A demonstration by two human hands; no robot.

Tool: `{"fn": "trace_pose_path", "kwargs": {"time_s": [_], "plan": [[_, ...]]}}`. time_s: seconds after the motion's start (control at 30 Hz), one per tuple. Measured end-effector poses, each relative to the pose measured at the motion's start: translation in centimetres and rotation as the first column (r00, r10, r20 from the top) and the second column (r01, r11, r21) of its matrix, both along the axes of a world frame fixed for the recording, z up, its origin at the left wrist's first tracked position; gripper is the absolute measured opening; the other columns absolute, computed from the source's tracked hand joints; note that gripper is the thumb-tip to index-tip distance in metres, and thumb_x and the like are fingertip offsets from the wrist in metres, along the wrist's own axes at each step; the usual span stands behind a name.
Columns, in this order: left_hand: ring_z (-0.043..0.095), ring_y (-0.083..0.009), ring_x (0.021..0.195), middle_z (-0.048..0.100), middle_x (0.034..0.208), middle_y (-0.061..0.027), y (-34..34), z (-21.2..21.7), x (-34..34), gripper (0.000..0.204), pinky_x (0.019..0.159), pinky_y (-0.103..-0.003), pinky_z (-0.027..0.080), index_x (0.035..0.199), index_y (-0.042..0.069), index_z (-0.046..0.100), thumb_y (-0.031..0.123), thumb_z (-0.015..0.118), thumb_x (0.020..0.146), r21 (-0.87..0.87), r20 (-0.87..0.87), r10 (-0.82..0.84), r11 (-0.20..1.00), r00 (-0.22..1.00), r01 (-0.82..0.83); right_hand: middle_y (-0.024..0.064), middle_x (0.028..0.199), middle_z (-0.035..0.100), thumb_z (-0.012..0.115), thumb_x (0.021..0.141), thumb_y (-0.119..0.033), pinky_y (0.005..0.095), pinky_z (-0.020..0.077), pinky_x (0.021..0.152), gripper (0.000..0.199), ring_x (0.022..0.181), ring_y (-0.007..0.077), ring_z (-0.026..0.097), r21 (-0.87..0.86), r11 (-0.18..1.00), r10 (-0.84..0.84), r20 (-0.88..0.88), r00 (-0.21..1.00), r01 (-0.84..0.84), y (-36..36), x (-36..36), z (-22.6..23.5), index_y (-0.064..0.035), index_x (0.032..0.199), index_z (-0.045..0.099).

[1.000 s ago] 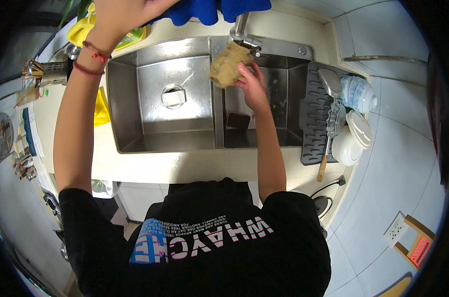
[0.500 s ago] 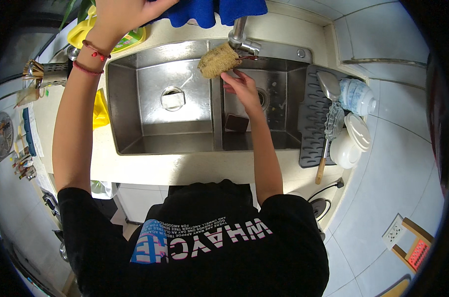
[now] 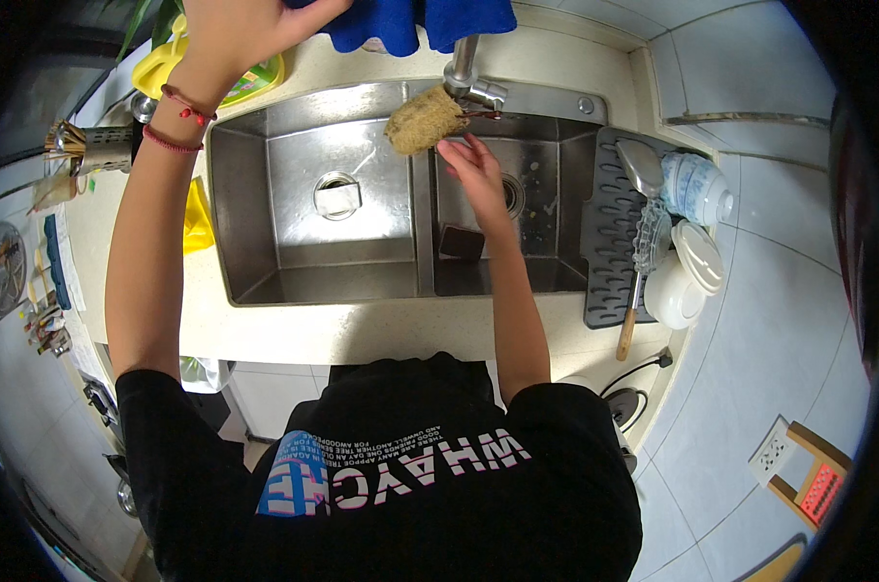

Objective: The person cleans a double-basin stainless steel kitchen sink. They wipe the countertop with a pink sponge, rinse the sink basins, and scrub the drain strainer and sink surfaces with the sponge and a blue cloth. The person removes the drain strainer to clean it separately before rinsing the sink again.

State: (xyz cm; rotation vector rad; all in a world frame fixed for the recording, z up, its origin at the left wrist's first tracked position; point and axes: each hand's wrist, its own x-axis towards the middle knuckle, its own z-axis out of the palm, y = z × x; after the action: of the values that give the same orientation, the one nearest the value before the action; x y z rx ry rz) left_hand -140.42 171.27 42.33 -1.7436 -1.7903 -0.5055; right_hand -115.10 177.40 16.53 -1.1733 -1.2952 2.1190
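My right hand (image 3: 473,167) reaches out over the divider of the double sink (image 3: 265,281), fingers loosely spread and open, with the fingertips just beside a tan scrubbing sponge (image 3: 425,120); I cannot tell whether they touch it or grip it. The sponge sits at the far edge of the sink, right beside the metal tap (image 3: 470,82), above the wall between the two basins. My left hand (image 3: 240,29) is raised at the far left, by a blue cloth (image 3: 410,21) that lies along the far side of the counter; whether the fingers grip the cloth I cannot tell. A small dark block (image 3: 462,242) rests in the right basin near the divider. To the right of the sink lies a dark ribbed mat (image 3: 609,233), with a ladle (image 3: 641,170) and white bowls (image 3: 687,276) on it or beside it.
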Motion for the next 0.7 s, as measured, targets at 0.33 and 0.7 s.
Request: {"fn": "trace_pose_path", "kwargs": {"time_s": [0.33, 0.7], "plan": [[0.058, -0.0422, 0.071, 0.060, 0.083, -0.0214, -2.8, 1.9, 3.7, 0.035, 0.061, -0.046, 0.045, 0.103, 0.000, 0.056, 0.030, 0.053, 0.084, -0.231, 0.177, 0.118, 0.970, 0.977, -0.075, 0.0137, 0.113, 0.059, 0.079, 0.073, -0.004, 0.0302, 0.0503, 0.087, 0.074, 0.100, 0.0203, 0.060, 0.097, 0.951, -0.285, -0.099, 0.954, 0.294, 0.1, -4.0, -0.1, 0.0070, 0.132, 0.036], [0.050, -0.0341, 0.117, 0.040, 0.143, -0.0193, -7.7, 3.0, 5.3, 0.034, 0.100, -0.037, 0.038, 0.129, -0.002, 0.048, 0.012, 0.041, 0.098, -0.636, 0.060, -0.004, 0.771, 0.998, 0.041, 0.0192, 0.115, 0.059, 0.079, 0.067, -0.017, 0.0416, 0.0486, 0.088, 0.060, 0.106, 0.0349, 0.058, 0.904, 0.405, -0.265, 0.261, 0.928, -0.138, 12.1, 5.8, 3.7, -0.0001, 0.120, 0.055]]}}
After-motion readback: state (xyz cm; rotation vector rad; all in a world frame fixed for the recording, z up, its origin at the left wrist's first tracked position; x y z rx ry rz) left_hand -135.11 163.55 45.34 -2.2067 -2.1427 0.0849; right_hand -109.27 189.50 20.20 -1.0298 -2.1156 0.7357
